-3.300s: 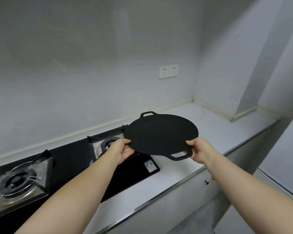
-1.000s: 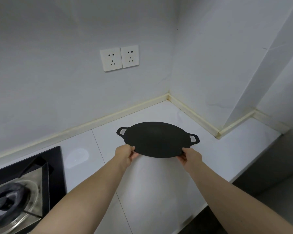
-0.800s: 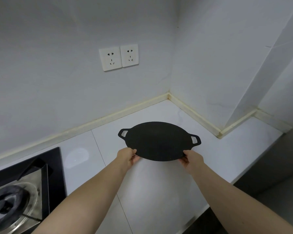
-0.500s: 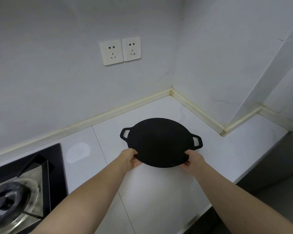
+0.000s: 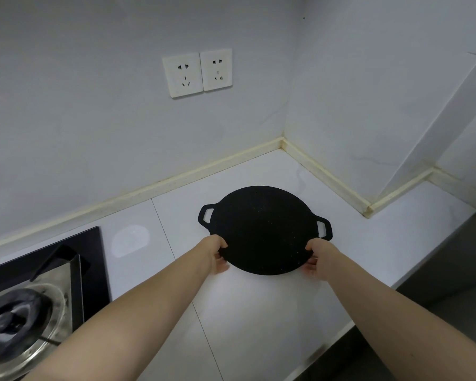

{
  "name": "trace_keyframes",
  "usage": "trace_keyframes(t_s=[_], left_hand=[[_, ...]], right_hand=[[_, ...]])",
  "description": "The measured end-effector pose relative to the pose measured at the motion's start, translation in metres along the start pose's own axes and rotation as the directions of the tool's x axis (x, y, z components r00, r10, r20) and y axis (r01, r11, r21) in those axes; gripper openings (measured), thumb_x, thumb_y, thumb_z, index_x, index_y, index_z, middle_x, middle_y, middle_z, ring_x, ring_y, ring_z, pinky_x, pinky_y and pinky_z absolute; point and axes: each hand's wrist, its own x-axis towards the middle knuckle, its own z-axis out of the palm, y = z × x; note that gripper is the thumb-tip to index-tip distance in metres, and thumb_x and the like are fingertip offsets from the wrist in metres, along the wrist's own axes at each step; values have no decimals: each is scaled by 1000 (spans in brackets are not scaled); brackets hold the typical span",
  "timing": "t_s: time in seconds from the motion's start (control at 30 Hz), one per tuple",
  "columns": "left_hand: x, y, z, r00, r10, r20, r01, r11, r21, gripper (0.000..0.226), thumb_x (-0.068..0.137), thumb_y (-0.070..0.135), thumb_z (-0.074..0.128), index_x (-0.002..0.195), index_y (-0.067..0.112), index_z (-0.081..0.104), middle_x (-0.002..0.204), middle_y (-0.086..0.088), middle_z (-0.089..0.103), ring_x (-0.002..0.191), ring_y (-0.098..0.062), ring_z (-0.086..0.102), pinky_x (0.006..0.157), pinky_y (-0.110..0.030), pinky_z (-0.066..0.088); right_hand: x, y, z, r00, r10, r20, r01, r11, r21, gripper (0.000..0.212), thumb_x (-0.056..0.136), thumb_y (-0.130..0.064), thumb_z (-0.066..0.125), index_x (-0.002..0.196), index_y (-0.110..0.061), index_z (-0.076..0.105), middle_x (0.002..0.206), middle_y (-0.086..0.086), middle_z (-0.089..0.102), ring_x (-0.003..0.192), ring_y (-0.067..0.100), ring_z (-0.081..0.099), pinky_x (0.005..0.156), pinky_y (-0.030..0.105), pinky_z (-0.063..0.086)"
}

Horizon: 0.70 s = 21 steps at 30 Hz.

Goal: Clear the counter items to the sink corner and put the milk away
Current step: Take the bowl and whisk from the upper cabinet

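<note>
A round black griddle pan [image 5: 263, 229] with two small loop handles is low over the white counter [image 5: 259, 312], near the wall corner. My left hand [image 5: 217, 254] grips its near-left rim and my right hand [image 5: 315, 261] grips its near-right rim. The pan tilts slightly, its far edge toward the corner. I cannot tell whether its underside touches the counter. No milk and no sink are in view.
A black gas hob [image 5: 39, 298] with a steel burner ring sits at the left edge. Two white wall sockets [image 5: 197, 72] hang above the counter. A cream sealing strip [image 5: 322, 174] runs along the walls. The counter's front edge drops off at the lower right.
Both hands have carried the pan from above the hob rightward to the corner and lowered it toward the counter. Over the last second it sank further.
</note>
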Motion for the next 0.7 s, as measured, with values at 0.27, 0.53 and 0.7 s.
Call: trace_keyframes(t_s=[0.27,0.53,0.7], left_hand=[[4,-5,-5,1000,4,-16,-4,1000,20,44,88,3,49,132,2,43,129,-16,51,113,-29,56,84,-39,47],[4,-12,-7,999,35,-21,-36,999,-10,43,87,1,50,130,6,45,129,-16,51,114,-29,57,84,-41,48],[-1,-17,-9,998,62,-9,-62,998,-14,43,87,2,52,129,7,46,127,-15,52,113,-28,57,85,-39,49]], right_hand=[[0,2,-1,1000,21,-21,-20,999,40,39,92,-4,49,130,-2,41,130,20,46,116,32,52,94,41,49],[-6,6,-1,1000,6,-23,-5,999,44,35,91,-3,48,126,-4,44,131,18,47,118,29,52,95,38,49],[-13,7,1,1000,5,-4,-6,999,-47,39,93,-6,48,130,1,41,131,20,48,120,31,50,102,42,42]])
